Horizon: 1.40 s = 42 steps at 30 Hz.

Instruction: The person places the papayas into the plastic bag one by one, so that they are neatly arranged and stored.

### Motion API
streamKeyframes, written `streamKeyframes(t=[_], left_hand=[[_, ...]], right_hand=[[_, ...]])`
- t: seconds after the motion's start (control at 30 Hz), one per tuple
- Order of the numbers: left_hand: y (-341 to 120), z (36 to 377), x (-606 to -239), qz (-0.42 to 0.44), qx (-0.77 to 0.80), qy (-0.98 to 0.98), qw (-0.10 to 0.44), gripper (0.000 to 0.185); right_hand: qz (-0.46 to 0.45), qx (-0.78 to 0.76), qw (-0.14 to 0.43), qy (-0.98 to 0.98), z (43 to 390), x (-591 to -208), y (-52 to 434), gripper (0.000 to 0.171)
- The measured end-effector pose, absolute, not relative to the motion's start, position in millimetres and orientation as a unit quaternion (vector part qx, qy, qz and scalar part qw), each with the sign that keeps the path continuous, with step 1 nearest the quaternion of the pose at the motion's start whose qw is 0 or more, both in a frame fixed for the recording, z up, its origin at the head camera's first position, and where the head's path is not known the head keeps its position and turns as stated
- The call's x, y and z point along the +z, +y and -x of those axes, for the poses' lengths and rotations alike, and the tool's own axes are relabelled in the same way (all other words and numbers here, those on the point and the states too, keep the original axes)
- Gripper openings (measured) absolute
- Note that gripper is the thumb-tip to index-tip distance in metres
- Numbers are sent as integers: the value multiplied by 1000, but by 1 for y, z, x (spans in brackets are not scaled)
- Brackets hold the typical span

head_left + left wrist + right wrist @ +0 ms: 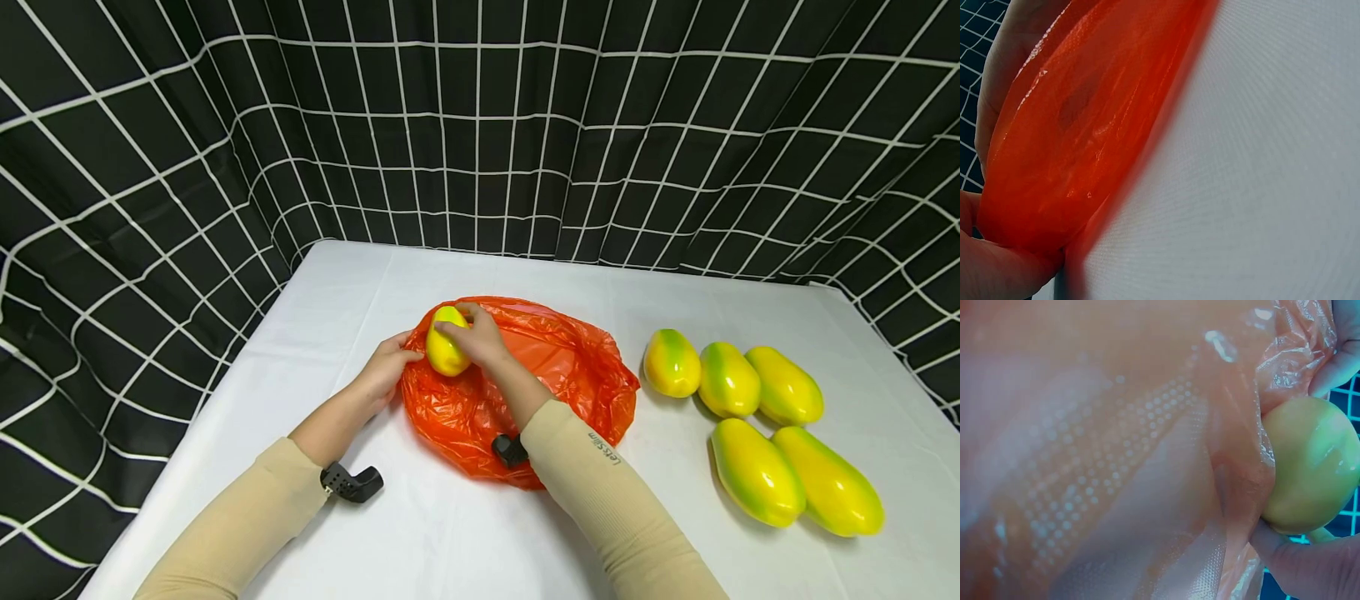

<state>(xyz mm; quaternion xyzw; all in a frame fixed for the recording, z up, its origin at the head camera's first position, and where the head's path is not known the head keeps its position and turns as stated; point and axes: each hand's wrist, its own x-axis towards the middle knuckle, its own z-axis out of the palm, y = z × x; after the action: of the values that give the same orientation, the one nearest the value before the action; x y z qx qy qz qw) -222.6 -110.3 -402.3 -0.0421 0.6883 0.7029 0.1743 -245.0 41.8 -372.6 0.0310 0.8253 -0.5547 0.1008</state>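
Note:
Over the left part of an open red plastic bag, my right hand grips a glossy yellow papaya. The right wrist view shows the papaya at the bag's crumpled edge, with the right thumb against its lower side. My left hand holds the bag's left rim between thumb and fingers. In the left wrist view, the red film lies between the left thumb and the fingers, partly hiding them.
Several yellow-green papayas lie grouped on the white table, right of the bag. A black curtain with white grid lines hangs behind and beside the table. Each wrist wears a black band, the left band sticking out sideways.

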Motion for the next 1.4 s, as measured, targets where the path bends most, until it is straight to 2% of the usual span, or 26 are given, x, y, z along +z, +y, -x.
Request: streamKeyframes(t=[0.53, 0.87, 1.4], left_hand=[[-110, 221, -402, 48, 698, 693, 175, 54], [-110, 220, -402, 47, 695, 697, 171, 53], [-111, 221, -402, 44, 694, 698, 172, 52]], right_hand=[[-46, -573, 150, 805, 243, -363, 42, 60], [-51, -568, 126, 812, 243, -358, 49, 58], [-29, -591, 132, 795, 235, -324, 77, 65]])
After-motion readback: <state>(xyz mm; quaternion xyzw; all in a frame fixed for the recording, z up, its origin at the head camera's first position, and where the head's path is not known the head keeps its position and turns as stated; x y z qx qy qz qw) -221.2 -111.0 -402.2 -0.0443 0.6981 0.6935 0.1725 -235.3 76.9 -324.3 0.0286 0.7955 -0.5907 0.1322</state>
